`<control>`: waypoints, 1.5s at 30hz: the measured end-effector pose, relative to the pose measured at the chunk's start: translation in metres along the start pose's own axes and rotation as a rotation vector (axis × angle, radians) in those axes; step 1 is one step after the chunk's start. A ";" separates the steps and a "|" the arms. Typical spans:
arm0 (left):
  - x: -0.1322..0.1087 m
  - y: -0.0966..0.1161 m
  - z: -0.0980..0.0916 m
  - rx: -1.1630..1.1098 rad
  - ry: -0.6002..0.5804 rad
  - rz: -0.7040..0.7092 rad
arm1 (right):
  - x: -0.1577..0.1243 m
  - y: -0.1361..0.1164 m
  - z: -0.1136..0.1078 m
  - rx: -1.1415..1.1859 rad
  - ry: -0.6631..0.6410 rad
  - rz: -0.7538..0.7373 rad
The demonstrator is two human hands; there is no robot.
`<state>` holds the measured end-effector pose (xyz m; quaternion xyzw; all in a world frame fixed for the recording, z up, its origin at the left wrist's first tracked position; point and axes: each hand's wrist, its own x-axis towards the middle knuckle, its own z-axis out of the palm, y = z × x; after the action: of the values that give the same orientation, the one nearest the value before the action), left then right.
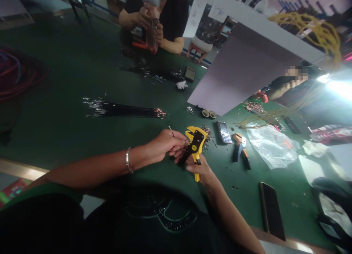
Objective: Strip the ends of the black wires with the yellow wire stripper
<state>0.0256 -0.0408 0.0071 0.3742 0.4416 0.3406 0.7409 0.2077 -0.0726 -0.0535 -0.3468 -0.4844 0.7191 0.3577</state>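
Note:
My right hand (pixel 202 169) is wrapped round the handles of a yellow and black wire stripper (pixel 197 142), its jaws pointing up and to the left. My left hand (pixel 166 144) pinches a thin dark wire (pixel 171 129), whose light tip sticks up above the fingers. The left fingertips are right beside the stripper's jaws; whether the wire lies between the jaws cannot be made out. A bundle of black wires (pixel 129 110) lies beyond my left hand, with silvery tips at its left end and coppery tips at its right. Small cut scraps (pixel 208 136) are heaped just behind the stripper.
Right of the stripper lie a keypad phone (pixel 224 132), an orange and blue tool (pixel 241 149) and a plastic bag (pixel 271 145). A dark smartphone (pixel 272 210) rests near the front edge. Two tape rolls (pixel 209 114) sit by a pale upright panel (pixel 233 66). Another person (pixel 165 22) handles a bottle across the table.

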 end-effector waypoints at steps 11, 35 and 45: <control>0.000 0.006 -0.007 -0.042 0.046 0.040 | 0.002 0.012 -0.002 0.114 0.138 -0.086; -0.003 0.018 -0.005 -0.046 0.087 0.041 | 0.001 0.012 0.001 0.045 0.132 -0.141; 0.002 0.015 -0.007 -0.035 0.062 0.062 | 0.002 0.011 -0.007 0.049 0.150 -0.101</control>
<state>0.0169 -0.0303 0.0167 0.3638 0.4464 0.3824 0.7226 0.2102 -0.0709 -0.0662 -0.3660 -0.4553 0.6839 0.4371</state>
